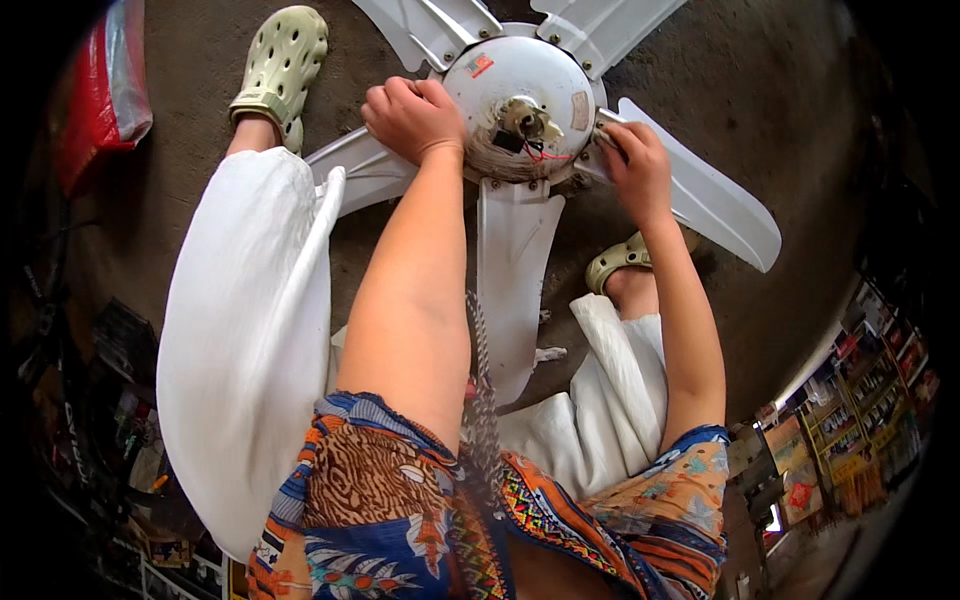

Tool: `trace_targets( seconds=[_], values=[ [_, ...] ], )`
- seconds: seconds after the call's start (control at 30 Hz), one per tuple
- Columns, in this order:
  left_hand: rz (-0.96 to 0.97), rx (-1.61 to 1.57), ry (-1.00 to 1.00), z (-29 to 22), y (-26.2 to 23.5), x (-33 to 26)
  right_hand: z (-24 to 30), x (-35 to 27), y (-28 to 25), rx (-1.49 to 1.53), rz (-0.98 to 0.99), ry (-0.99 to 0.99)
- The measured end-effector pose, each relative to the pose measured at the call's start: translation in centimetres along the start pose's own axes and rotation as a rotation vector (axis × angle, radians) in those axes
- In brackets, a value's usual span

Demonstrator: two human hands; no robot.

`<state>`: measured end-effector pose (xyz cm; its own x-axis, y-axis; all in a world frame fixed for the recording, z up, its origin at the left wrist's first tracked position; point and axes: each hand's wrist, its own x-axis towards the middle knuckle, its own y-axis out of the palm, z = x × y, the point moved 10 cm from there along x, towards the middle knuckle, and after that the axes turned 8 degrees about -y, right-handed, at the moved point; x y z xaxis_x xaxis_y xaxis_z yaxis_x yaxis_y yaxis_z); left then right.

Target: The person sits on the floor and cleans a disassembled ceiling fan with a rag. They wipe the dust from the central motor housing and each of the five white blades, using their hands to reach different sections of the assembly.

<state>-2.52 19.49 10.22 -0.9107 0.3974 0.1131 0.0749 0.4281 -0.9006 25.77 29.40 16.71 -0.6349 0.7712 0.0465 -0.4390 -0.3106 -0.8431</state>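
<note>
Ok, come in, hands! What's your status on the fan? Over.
Left hand at round white hub, left edge; right hand at right edge. White five-bladed fan lying flat. Thin red wire exposed on hub.

Red package (pixel 95 110) (shiny), shelves (pixel 850 430) opposite

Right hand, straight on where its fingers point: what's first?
Likely the fan's white motor housing. The right hand is at the root of a white blade, angled inward; whether it already touches the housing is unclear.
</note>
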Motion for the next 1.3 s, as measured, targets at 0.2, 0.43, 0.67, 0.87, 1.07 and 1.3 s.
trace_targets(
  seconds=[0.2, 0.43, 0.67, 0.87, 1.07, 1.3],
  values=[
    [0.013, -0.031, -0.015, -0.1, -0.3, -0.5, -1.9, -1.2, -0.8, -0.075, 0.088, 0.073],
    [0.001, -0.013, 0.003, 0.0, 0.1, -0.4, -1.8, 0.8, 1.1, -0.125, 0.208, 0.231],
    [-0.009, -0.031, 0.007, -0.2, -0.2, -0.3, -5.6, -0.9, 0.1, -0.008, 0.221, 0.509],
    [0.012, -0.017, -0.001, -0.2, -0.2, -0.3, -4.9, -0.2, 0.8, -0.015, 0.204, 0.443],
    [0.007, -0.016, -0.008, -0.4, -0.4, -0.5, -5.4, -0.9, -0.1, -0.118, 0.214, 0.423],
    [0.011, -0.019, -0.003, 0.0, -0.1, -0.2, -3.2, -0.1, 1.0, -0.034, 0.141, 0.279]
  ],
)
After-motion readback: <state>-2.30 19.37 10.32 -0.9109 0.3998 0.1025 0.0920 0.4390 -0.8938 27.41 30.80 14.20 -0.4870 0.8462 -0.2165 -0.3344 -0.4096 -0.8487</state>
